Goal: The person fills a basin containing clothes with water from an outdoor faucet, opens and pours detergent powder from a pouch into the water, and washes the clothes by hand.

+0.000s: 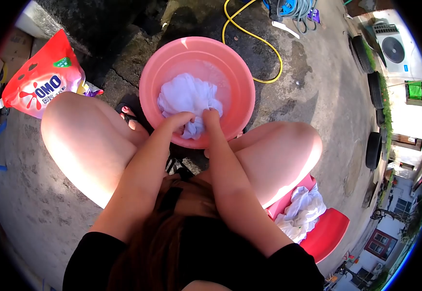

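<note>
The red bag [47,70] reads "OMO"; its smaller print [47,100] blurs.

Yellow hose [281,63]: curved on concrete [330,131] | dark tyres [374,150]: in a row | white air-conditioner unit [393,48]: near tyres

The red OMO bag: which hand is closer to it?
Left. The left hand grips white cloth in the pink basin, to the right of the red OMO bag; the right hand grips that cloth too, but farther right.

The pink basin [241,80] is open from beyond; thighs [87,148] flank its near side.
</note>
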The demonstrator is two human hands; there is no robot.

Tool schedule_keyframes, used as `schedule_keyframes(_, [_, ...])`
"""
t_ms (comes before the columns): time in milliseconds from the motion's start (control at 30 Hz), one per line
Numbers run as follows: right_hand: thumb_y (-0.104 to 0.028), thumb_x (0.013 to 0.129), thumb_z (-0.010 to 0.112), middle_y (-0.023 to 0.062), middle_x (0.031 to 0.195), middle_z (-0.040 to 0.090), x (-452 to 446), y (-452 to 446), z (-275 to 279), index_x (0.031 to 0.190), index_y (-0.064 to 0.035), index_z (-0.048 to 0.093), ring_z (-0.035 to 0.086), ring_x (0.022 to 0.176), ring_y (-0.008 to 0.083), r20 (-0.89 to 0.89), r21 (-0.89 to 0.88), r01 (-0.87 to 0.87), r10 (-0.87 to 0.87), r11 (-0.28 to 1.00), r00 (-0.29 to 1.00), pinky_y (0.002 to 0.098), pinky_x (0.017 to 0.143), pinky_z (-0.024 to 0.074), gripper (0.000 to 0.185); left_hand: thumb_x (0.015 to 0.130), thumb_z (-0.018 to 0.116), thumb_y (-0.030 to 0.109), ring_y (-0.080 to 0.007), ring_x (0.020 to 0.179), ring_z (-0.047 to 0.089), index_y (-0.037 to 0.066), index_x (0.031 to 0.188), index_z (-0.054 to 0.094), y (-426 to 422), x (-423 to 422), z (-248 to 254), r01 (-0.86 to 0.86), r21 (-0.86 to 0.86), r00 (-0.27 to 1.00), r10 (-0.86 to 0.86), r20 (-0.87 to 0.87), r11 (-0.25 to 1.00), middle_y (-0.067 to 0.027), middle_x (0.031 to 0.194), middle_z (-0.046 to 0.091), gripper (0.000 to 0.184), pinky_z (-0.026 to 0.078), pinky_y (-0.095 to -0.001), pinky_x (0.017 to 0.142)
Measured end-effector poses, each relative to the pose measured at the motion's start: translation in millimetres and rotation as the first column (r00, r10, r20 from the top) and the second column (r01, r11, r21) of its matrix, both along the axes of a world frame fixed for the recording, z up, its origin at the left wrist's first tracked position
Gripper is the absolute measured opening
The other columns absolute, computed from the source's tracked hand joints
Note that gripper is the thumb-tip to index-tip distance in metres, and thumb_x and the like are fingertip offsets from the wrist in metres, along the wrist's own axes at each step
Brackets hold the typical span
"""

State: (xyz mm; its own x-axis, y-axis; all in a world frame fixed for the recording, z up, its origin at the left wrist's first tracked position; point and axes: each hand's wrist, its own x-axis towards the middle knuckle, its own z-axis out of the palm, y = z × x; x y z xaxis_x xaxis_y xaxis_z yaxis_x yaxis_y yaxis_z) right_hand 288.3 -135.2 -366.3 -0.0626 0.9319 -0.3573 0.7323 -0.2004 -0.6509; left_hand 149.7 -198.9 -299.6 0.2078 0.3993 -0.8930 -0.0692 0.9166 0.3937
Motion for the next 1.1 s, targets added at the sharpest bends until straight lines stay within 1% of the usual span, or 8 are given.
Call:
schedule_keyframes(200, [-0.009, 0.079, 0.04, 0.0077, 0.071, 0.059, -19, 21, 132, 0.088, 0.005, 0.059, 0.056, 0.064, 0.0177, -0.649, -0.307, 0.189, -0.351, 0.933, 0.675, 0.029, 0.06, 0.0464, 0.025, 0.082, 0.035, 0.055, -0.0295, 0.103, 0.048, 0.01, 0.109, 0.051, -8, -18, -7, -0.579, 0.258, 0.777, 0.619, -0.115, 0.774, -0.0116, 0.112, 0.052, 0.054, 0.039, -0.0494, 0.079])
schedule_keyframes(300, [-0.007, 0.082, 0.037, 0.0104, 0.083, 0.06, -23, 22, 201, 0.093, 0.0037, 0.057, 0.058, 0.076, 0.0174, -0.911, -0.142, 0.072, -0.159, 0.987, 0.38, 0.0302, 0.069, 0.0472, 0.025, 0.082, 0.034, 0.058, -0.0305, 0.105, 0.046, 0.012, 0.118, 0.046, -9, -19, -15, -0.624, 0.269, 0.725, 0.672, -0.152, 0.734, -0.0109, 0.117, 0.048, 0.06, 0.041, -0.0488, 0.079])
schedule_keyframes(533, [-0.011, 0.09, 0.032, 0.0158, 0.102, 0.057, -4, 1, 311, 0.104, 0.0035, 0.05, 0.057, 0.092, 0.0241, -0.981, 0.169, -0.071, 0.162, 0.983, -0.103, 0.0352, 0.082, 0.0454, 0.027, 0.081, 0.039, 0.058, -0.0315, 0.104, 0.047, 0.01, 0.124, 0.043, -5, -19, 8, -0.635, 0.303, 0.766, 0.63, 0.128, 0.71, -0.0112, 0.122, 0.045, 0.064, 0.044, -0.0437, 0.082])
schedule_keyframes(633, [-0.013, 0.091, 0.031, 0.0161, 0.103, 0.057, 7, 2, 320, 0.105, 0.0038, 0.049, 0.057, 0.092, 0.0243, -0.972, 0.169, -0.082, 0.153, 0.982, -0.178, 0.036, 0.082, 0.0451, 0.028, 0.088, 0.039, 0.041, -0.025, 0.105, 0.049, 0.005, 0.115, 0.049, 5, -17, 32, -0.795, -0.127, 0.548, 0.792, 0.267, 0.593, -0.012, 0.119, 0.048, 0.046, 0.044, -0.0384, 0.084])
schedule_keyframes(700, [-0.014, 0.09, 0.032, 0.0161, 0.103, 0.057, 12, 5, 313, 0.105, 0.0041, 0.049, 0.056, 0.092, 0.024, -0.971, 0.17, -0.11, 0.148, 0.979, -0.187, 0.0364, 0.082, 0.045, 0.029, 0.088, 0.039, 0.039, -0.0254, 0.103, 0.051, 0.005, 0.114, 0.05, 9, -16, 13, -0.792, -0.026, 0.547, 0.729, 0.413, 0.609, -0.0128, 0.114, 0.051, 0.043, 0.045, -0.0397, 0.084])
schedule_keyframes(933, [-0.009, 0.078, 0.041, 0.0064, 0.075, 0.061, 3, 21, 261, 0.089, 0.0058, 0.058, 0.056, 0.063, 0.0144, -0.839, 0.049, -0.012, 0.048, 0.999, 0.541, 0.0263, 0.06, 0.0448, 0.025, 0.088, 0.042, 0.026, -0.0253, 0.085, 0.058, 0.001, 0.105, 0.052, 12, -3, 22, -0.82, 0.074, 0.502, 0.653, 0.567, 0.568, -0.0111, 0.092, 0.058, 0.032, 0.048, -0.0393, 0.08])
schedule_keyframes(1033, [-0.01, 0.076, 0.043, 0.0116, 0.08, 0.064, 0, 32, 226, 0.083, 0.0023, 0.063, 0.061, 0.072, 0.0189, -0.364, 0.151, -0.212, 0.254, 0.966, 0.896, 0.0289, 0.065, 0.0484, 0.024, 0.086, 0.047, 0.026, -0.0233, 0.076, 0.06, 0.002, 0.098, 0.054, 26, -13, 22, -0.874, 0.066, 0.437, 0.72, 0.54, 0.481, -0.0097, 0.085, 0.059, 0.028, 0.05, -0.0368, 0.07])
schedule_keyframes(1100, [-0.02, 0.075, 0.052, 0.0135, 0.083, 0.065, -3, 36, 193, 0.091, 0.0019, 0.062, 0.063, 0.077, 0.0236, -0.031, 0.001, -0.404, 0.404, 0.915, 0.914, 0.0326, 0.068, 0.0494, 0.029, 0.086, 0.049, 0.029, -0.0223, 0.075, 0.06, 0.005, 0.094, 0.054, 31, -22, 36, -0.847, 0.153, 0.513, 0.706, 0.488, 0.509, -0.0087, 0.083, 0.059, 0.026, 0.05, -0.0374, 0.07])
